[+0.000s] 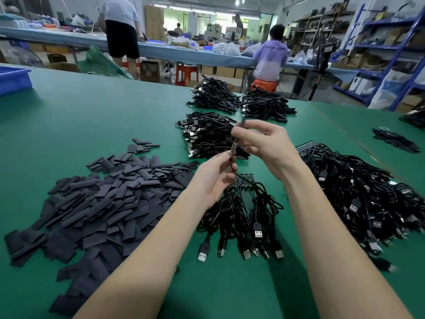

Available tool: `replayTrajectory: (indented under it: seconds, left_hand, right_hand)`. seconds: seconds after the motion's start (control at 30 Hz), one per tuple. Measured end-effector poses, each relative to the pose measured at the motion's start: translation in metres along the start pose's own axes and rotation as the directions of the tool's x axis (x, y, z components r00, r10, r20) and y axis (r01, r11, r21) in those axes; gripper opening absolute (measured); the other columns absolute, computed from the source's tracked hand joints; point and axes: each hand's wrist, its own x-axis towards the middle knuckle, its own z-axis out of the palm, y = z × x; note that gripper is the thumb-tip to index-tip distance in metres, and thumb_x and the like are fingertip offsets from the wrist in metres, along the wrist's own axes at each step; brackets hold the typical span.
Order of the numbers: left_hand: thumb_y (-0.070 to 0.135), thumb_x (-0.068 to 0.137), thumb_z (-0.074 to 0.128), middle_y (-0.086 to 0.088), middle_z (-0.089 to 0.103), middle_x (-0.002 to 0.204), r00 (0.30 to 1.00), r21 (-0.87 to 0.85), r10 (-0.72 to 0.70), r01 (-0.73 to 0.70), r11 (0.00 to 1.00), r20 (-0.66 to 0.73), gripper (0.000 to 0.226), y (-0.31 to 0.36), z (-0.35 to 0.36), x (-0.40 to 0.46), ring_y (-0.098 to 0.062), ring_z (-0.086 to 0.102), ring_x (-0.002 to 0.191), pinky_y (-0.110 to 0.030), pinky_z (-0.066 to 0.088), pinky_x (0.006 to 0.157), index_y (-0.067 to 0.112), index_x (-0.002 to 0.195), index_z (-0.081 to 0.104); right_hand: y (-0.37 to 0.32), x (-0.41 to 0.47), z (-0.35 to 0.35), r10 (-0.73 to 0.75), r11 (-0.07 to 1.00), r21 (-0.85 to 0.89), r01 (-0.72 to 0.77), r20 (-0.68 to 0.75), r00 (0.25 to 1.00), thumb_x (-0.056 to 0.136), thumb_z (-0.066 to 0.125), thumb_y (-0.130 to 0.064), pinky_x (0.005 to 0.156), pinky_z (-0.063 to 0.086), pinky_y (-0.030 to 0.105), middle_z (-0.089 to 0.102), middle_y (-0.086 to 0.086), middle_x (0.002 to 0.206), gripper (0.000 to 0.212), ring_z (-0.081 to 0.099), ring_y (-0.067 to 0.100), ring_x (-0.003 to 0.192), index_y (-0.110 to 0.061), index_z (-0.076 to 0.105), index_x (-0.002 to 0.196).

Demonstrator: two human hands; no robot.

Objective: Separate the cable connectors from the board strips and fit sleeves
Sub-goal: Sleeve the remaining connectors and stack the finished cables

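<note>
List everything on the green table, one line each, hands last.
Sleeves: one big loose pile, dark grey, flat, left of the arms.
Cable bundle: one, black, USB plugs toward the viewer, between the forearms, still on its board strip.
Cable heap: one, black, large, at right.
Cable piles: three, black, beyond the hands.
Small sleeve pile: one, dark, far right.
Bin: one, blue, far left edge.
Table: green.
Left hand: pinches a cable below the connector.
Right hand: pinches the connector from above.
</note>
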Motion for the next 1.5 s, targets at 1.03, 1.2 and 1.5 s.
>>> replayTrajectory:
  seconds: [1.03, 1.2, 1.5]
  left_hand:
    - [0.014, 0.094, 0.069, -0.006, 0.077, 0.088, 0.957, 0.467, 0.178, -0.269, 0.842, 0.230, 0.010, 0.012, -0.003, -0.011, -0.007, 0.065, 0.067, -0.014, 0.048, 0.056, 0.009, 0.101, 0.075]
    - [0.013, 0.089, 0.076, -0.004, 0.077, 0.089, 0.872, 0.654, 0.343, -0.489, 0.577, 0.350, 0.012, 0.017, -0.004, -0.012, -0.018, 0.075, 0.074, -0.022, 0.056, 0.067, 0.016, 0.100, 0.071]
    - [0.008, 0.088, 0.077, 0.003, 0.076, 0.081, 0.766, 0.699, 0.460, -0.622, 0.353, 0.449, 0.006, 0.012, 0.001, -0.016, -0.013, 0.075, 0.074, -0.023, 0.058, 0.070, 0.013, 0.092, 0.076]
  right_hand:
    - [0.048, -0.023, -0.026, 0.049, 0.908, 0.416, -0.045, 0.001, 0.999, 0.074, 0.083, -0.015, 0.077, 0.056, 0.018, 0.076, 0.005, 0.090, 0.028, 0.069, 0.010, 0.076, -0.010, 0.072, 0.099]
    - [0.048, -0.020, -0.030, 0.051, 0.908, 0.419, -0.019, -0.065, 0.997, 0.080, 0.082, -0.010, 0.074, 0.056, 0.017, 0.077, 0.005, 0.088, 0.022, 0.069, 0.008, 0.074, -0.007, 0.073, 0.100]
    - [0.048, -0.024, -0.030, 0.066, 0.905, 0.425, -0.036, -0.056, 0.996, 0.071, 0.084, -0.020, 0.075, 0.056, 0.018, 0.076, 0.007, 0.093, 0.027, 0.065, 0.009, 0.075, -0.011, 0.075, 0.095]
